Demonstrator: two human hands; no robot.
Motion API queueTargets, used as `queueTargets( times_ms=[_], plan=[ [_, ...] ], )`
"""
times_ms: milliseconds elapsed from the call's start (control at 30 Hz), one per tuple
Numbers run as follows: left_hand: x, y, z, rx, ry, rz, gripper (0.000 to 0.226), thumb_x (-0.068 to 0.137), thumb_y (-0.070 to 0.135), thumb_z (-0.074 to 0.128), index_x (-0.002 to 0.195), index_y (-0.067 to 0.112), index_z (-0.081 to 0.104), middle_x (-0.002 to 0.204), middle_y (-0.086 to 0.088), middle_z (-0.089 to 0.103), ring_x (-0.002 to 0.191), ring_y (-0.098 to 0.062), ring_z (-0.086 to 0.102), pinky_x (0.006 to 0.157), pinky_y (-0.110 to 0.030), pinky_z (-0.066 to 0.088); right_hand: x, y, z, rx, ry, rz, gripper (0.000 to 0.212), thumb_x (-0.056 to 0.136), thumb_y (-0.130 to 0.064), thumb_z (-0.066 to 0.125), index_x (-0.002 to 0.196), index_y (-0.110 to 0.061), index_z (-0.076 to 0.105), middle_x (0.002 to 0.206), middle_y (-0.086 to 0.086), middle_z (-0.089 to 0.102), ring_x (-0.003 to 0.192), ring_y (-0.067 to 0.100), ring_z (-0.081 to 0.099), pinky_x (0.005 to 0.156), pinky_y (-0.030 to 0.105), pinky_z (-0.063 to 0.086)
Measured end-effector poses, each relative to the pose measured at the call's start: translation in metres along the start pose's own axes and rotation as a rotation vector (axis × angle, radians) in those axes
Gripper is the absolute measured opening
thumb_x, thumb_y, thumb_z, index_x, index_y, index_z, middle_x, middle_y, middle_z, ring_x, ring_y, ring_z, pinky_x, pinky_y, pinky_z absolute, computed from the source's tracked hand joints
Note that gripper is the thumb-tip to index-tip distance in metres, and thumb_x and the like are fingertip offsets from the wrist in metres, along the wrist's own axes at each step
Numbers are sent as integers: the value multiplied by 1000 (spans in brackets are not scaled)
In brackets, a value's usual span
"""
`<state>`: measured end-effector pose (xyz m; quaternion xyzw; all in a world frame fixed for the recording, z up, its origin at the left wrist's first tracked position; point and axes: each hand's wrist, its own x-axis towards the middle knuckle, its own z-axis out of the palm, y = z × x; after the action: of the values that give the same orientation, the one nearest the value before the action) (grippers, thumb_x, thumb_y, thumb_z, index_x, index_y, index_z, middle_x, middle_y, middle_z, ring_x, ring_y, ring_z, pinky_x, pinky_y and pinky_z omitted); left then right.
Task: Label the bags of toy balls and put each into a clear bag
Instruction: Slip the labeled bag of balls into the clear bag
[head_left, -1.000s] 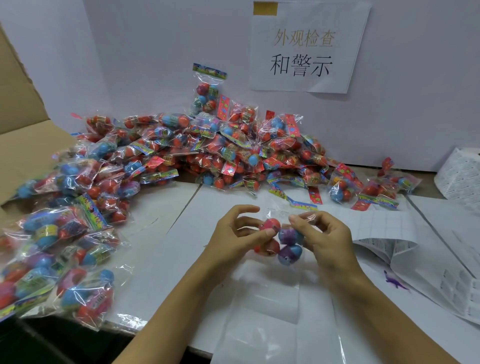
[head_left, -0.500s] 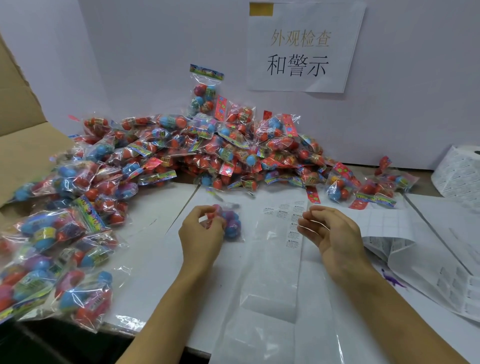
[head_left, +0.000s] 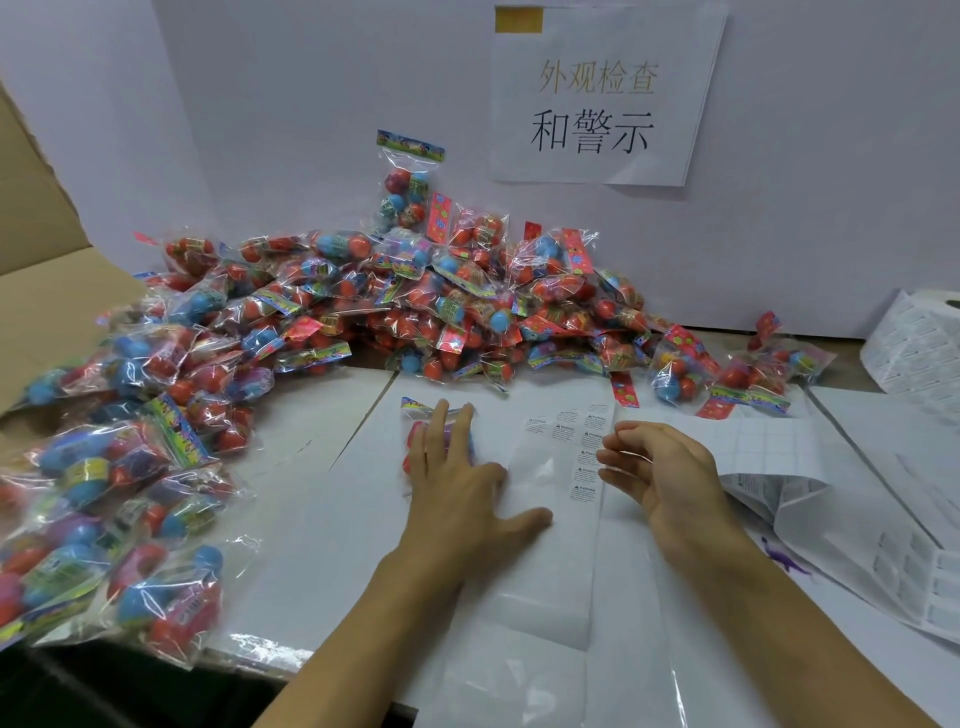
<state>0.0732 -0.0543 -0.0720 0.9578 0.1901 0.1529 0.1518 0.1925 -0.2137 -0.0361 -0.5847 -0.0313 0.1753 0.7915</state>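
Left hand lying flat, fingers straight, pressing bag of toy balls onto white bench. Right hand hovering loosely curled, gripping nothing, beside warning-label strip. Heaping behind: pile of ball bags. Lying under forearms: clear bags.

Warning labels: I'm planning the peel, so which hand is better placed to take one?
Probably the right hand: it hovers empty beside the warning labels, while the left hand presses the bag of balls.
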Motion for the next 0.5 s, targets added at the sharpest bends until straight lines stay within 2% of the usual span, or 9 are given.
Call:
queueTargets(
  times_ms=[100, 167, 200, 267, 300, 367, 433, 500],
  plan=[
    [1, -3, -4, -114, 31, 28, 39, 81, 55, 79, 101, 23, 74, 168, 0, 12, 154, -18, -14, 120, -32, -8, 0, 4, 0, -152, -30, -7, 17, 91, 5, 52, 91, -3, 67, 73, 7, 72, 65, 16, 71, 54, 25, 58],
    [0, -3, -5, -203, 106, 93, 21, 84, 30, 83, 94, 14, 72, 155, -2, 38, 150, -21, 15, 119, -30, 11, 0, 7, 0, -293, -51, -25, 19, 91, 5, 53, 94, -6, 68, 87, 10, 74, 78, 19, 71, 60, 27, 57],
    [-1, -2, -6, -281, 122, 123, 14, 86, 20, 81, 91, 11, 71, 142, -2, 51, 139, -20, 32, 115, -31, 23, 0, 8, 0, -357, -61, -33, 19, 91, 5, 54, 94, -8, 68, 92, 10, 73, 83, 22, 70, 63, 29, 56],
    [-3, 2, -9, -512, 104, 120, 9, 91, 7, 73, 89, 11, 66, 107, 10, 67, 104, -7, 54, 93, -25, 42, -2, 10, 0, -468, -87, -63, 16, 91, 2, 59, 92, -11, 68, 97, 9, 72, 84, 26, 68, 67, 33, 56],
    [-3, 3, -13, -649, 65, 71, 12, 95, 6, 68, 89, 12, 61, 90, 16, 68, 87, -2, 58, 80, -18, 45, -3, 10, 0, -521, -107, -92, 15, 90, 1, 61, 91, -12, 67, 98, 8, 72, 84, 26, 68, 69, 35, 58],
    [-1, 6, -19, -945, -50, -97, 16, 100, 8, 60, 89, 15, 51, 78, 15, 71, 70, 1, 64, 62, -14, 47, -5, 11, 0, -621, -155, -167, 14, 88, -1, 67, 90, -15, 68, 95, 1, 73, 89, 22, 69, 79, 36, 59],
    [1, 6, -22, -1109, -134, -258, 15, 99, 8, 58, 90, 17, 50, 72, 14, 73, 64, 0, 67, 53, -15, 48, -7, 12, 1, -719, -198, -241, 12, 84, -6, 75, 91, -15, 71, 93, -3, 73, 91, 16, 68, 85, 32, 56],
    [1, 4, -24, -1174, -175, -310, 16, 94, 9, 66, 97, 19, 55, 73, 11, 74, 63, -3, 70, 52, -19, 52, -10, 14, 2, -782, -243, -285, 13, 84, -12, 78, 95, -15, 73, 93, -5, 72, 93, 11, 67, 84, 23, 52]
  ],
)
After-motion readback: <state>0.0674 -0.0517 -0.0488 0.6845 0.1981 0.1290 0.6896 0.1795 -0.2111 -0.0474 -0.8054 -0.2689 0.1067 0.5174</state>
